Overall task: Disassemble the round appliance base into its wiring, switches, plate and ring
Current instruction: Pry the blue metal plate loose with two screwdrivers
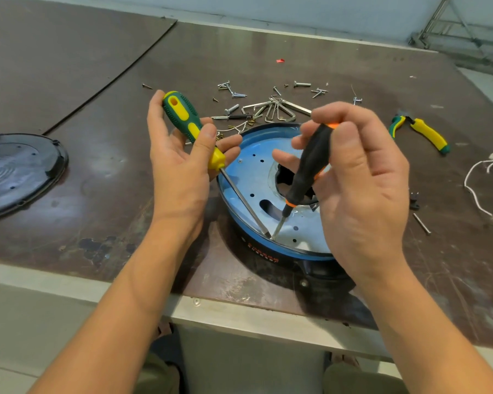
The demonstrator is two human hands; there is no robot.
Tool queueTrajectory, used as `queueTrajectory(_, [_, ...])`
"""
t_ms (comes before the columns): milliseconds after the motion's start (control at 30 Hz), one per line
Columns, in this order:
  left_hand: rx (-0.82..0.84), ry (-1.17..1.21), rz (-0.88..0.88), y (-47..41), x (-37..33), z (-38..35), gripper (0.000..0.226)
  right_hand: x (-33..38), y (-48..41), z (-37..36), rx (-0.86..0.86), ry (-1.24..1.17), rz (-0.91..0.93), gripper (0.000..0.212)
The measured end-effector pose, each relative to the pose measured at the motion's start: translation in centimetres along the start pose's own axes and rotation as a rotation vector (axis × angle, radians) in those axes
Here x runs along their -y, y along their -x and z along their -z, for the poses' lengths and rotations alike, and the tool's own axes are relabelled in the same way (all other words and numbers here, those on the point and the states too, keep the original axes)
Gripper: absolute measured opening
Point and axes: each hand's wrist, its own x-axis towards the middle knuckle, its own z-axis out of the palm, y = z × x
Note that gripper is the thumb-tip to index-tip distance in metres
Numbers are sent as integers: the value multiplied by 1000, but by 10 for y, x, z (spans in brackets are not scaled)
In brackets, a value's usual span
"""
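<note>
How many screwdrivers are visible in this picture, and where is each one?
2. The green-and-yellow screwdriver is in the left hand, the black-and-orange screwdriver in the right hand; both tips rest on the blue plate. Others may be hidden behind the hands.

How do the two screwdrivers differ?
The green screwdriver has a thicker green-and-yellow handle; the black screwdriver has a slimmer black-and-orange one. The green one's bare shaft is longer. The left hand holds the green one, slanted down to the right; the right hand holds the black one steeper. Both tips meet near the front edge of the blue plate.
</note>
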Motion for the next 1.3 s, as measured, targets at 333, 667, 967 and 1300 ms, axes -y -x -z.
queueTrajectory(333, [-7, 9, 12, 0, 2, 0, 70, -2, 0, 0, 61, 6, 7, 27])
queueTrajectory(667, [-3, 10, 1, 1, 0, -1, 63, -5, 1, 3, 118, 4, 79, 24])
queueTrajectory(967, [-3, 8, 1, -1, 4, 0, 70, -3, 1, 7, 53, 99, 124, 26])
queueTrajectory(1300, [-14, 3, -1, 2, 1, -2, 70, -1, -2, 7, -98, 184, 73, 25])
